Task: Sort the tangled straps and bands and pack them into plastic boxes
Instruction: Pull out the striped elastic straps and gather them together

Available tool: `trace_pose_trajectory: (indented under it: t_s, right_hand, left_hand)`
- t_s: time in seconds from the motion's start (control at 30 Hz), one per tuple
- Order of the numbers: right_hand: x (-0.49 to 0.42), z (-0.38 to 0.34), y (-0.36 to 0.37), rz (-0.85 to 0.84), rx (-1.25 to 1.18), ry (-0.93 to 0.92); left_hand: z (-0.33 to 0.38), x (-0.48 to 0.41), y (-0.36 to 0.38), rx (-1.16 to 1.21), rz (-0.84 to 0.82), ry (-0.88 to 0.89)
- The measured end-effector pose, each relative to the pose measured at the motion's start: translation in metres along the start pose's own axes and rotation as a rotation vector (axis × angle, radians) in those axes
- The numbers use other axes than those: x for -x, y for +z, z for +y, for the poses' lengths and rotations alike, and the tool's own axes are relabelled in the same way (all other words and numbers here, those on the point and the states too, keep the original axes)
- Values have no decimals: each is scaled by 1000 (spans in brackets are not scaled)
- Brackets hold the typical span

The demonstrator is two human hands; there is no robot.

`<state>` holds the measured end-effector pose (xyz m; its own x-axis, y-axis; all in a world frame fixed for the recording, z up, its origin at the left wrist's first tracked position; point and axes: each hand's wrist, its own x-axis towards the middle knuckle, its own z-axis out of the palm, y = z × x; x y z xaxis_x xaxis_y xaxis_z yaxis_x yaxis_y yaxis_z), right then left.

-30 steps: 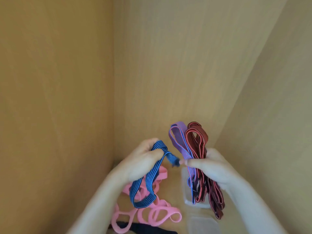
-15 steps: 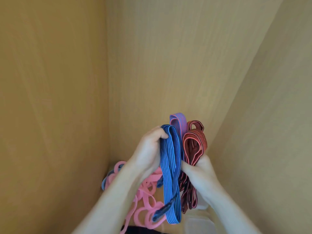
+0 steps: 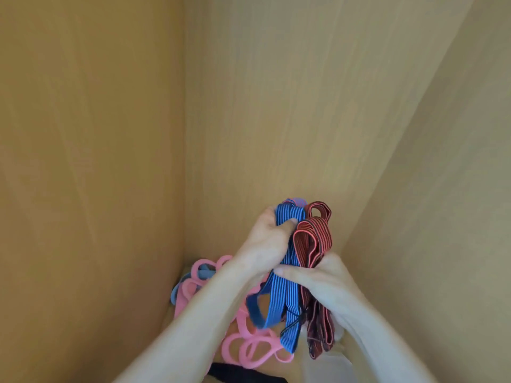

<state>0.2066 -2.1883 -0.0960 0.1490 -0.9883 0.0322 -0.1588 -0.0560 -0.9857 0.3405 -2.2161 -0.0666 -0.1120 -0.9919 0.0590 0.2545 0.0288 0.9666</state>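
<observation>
Head view: clear plastic box (image 3: 327,367) partly visible low right beneath hands; contents not discernible. Left hand (image 3: 272,240) curled round top fold of one blue striped band (image 3: 284,294), raised before wooden wall (image 3: 276,106). Right hand (image 3: 325,281) grips folded red striped band (image 3: 312,240) touching it, thumb across blue one. One purple band (image 3: 300,201) tip shows behind. Pink bands (image 3: 249,348) heaped below, count unclear. One black item (image 3: 243,374) at bottom edge.

Tan wood-grain back panel (image 3: 276,106) filling the middle, darker side panel (image 3: 83,161) meeting it at a vertical seam on its left, paler slanted panel (image 3: 456,217) on its right, far below it a black shape (image 3: 237,373), perhaps fabric, cut off by the frame.
</observation>
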Motion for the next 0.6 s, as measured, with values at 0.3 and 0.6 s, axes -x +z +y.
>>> trace_pose_trajectory:
  t_s: [0.3, 0.6]
  right_hand:
    - [-7, 12, -8, 254, -7, 80]
    - [-21, 10, -46, 413, -100, 39]
  left_hand:
    - [2, 7, -33, -158, -29, 12]
    - [-169, 21, -72, -868, -145, -315]
